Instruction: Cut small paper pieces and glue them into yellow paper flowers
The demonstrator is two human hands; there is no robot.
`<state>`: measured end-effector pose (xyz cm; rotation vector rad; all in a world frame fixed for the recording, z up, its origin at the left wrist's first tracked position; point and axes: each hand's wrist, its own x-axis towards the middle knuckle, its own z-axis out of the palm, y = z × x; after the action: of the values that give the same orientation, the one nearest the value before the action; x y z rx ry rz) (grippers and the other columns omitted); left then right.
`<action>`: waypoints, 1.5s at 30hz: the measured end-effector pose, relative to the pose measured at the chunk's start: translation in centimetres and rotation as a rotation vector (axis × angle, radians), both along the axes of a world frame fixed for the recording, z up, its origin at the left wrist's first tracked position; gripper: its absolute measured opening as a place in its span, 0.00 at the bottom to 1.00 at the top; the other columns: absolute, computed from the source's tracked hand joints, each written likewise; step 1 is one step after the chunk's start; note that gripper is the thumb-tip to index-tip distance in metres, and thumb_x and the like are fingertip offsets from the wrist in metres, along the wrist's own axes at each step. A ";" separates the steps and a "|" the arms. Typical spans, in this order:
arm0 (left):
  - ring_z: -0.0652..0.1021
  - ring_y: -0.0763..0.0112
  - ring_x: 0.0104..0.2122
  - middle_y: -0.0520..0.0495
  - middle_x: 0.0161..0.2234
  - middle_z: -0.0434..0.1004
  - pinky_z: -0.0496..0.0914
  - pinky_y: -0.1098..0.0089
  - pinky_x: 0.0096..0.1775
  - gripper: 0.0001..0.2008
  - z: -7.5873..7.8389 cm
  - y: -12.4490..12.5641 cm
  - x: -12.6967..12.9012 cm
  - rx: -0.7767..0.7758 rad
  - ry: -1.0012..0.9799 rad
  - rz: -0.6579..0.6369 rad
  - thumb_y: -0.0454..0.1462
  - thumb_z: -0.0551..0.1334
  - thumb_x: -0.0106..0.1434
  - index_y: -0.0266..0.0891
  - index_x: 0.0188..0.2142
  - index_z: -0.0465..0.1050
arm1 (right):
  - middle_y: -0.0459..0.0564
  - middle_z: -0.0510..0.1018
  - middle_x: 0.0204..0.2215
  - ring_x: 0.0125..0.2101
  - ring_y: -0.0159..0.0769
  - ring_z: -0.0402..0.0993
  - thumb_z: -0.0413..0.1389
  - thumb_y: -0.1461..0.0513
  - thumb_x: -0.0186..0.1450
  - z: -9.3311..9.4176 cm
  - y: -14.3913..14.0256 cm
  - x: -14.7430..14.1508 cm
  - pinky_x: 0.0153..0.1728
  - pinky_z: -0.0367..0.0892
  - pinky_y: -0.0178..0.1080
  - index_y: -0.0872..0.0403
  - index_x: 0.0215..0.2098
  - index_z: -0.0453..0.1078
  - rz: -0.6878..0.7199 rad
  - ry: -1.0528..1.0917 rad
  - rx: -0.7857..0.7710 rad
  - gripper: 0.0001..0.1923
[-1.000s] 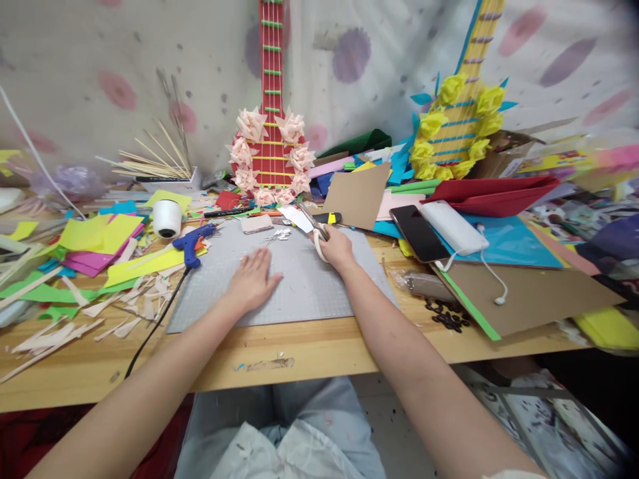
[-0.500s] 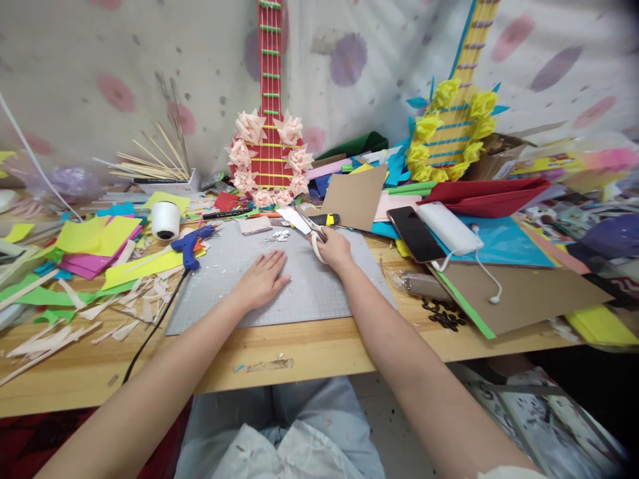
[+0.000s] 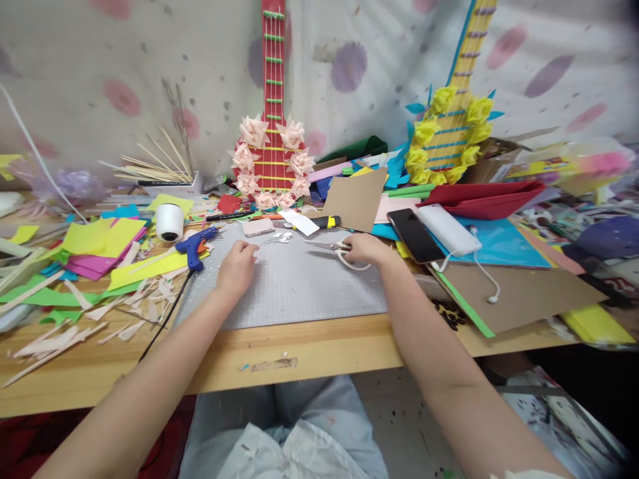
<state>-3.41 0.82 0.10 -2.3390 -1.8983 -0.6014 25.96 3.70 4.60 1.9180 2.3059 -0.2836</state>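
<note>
**Hand and Tool Positions on the Cutting Mat**

Use the grey gridded cutting mat (image 3: 294,293) as your reference. Your right hand (image 3: 367,249) lies at the mat's far right edge, fingers closed around the white handles of the steel scissors (image 3: 335,250), whose blades point left across the mat. Your left hand (image 3: 236,266) rests on the mat's left half with fingers curled, grasping nothing. The blue hot-glue gun (image 3: 194,243) lies just off the mat's far left corner.

grey mat (image 3: 299,293), blue glue gun (image 3: 192,245)
</note>
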 end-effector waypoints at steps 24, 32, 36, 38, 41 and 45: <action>0.75 0.60 0.34 0.41 0.32 0.76 0.63 0.67 0.32 0.26 3.1 0.6 1.2 -0.206 0.060 0.285 0.48 0.40 0.63 0.39 0.31 0.72 | 0.65 0.76 0.35 0.39 0.49 0.72 0.61 0.60 0.50 0.3 1.8 -1.9 0.36 0.65 0.42 0.62 0.39 0.73 -0.104 -0.162 0.105 0.19; 0.71 0.48 0.44 0.29 0.43 0.69 0.66 0.58 0.40 0.22 5.2 1.2 -5.5 -0.103 0.104 0.575 0.45 0.54 0.56 0.27 0.43 0.64 | 0.59 0.78 0.34 0.38 0.43 0.73 0.43 0.52 0.64 0.1 0.4 -3.1 0.36 0.62 0.39 0.55 0.36 0.75 -0.223 0.019 0.309 0.22; 0.71 0.44 0.45 0.25 0.45 0.68 0.67 0.55 0.41 0.32 5.1 1.7 -8.2 -0.245 0.040 0.705 0.50 0.56 0.54 0.23 0.47 0.60 | 0.59 0.78 0.34 0.37 0.41 0.74 0.36 0.52 0.66 -0.8 0.2 -5.1 0.34 0.62 0.37 0.56 0.35 0.75 -0.225 0.095 0.307 0.28; 0.71 0.43 0.46 0.23 0.46 0.67 0.66 0.54 0.41 0.35 4.9 2.0 -8.5 -0.328 0.014 0.761 0.52 0.58 0.52 0.24 0.49 0.59 | 0.59 0.78 0.34 0.36 0.42 0.74 0.35 0.53 0.67 -1.3 0.0 -6.0 0.34 0.62 0.38 0.56 0.35 0.75 -0.196 0.111 0.295 0.28; 0.71 0.43 0.46 0.22 0.46 0.68 0.66 0.53 0.41 0.37 4.8 2.5 -8.4 -0.425 -0.001 0.801 0.52 0.59 0.51 0.24 0.50 0.59 | 0.58 0.78 0.33 0.35 0.42 0.74 0.34 0.54 0.67 -2.1 -0.6 -6.9 0.33 0.61 0.38 0.56 0.35 0.74 -0.162 0.126 0.283 0.28; 0.72 0.45 0.46 0.24 0.47 0.68 0.67 0.55 0.41 0.36 4.6 2.7 -8.5 -0.499 -0.001 0.795 0.49 0.60 0.49 0.25 0.51 0.58 | 0.57 0.78 0.34 0.35 0.39 0.74 0.35 0.54 0.67 -3.1 -1.3 -7.3 0.32 0.60 0.35 0.55 0.35 0.74 -0.156 0.128 0.299 0.26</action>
<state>-11.86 3.52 4.68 -1.4897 -2.9406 -0.0433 18.70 2.39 1.45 2.2892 2.3973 -0.0805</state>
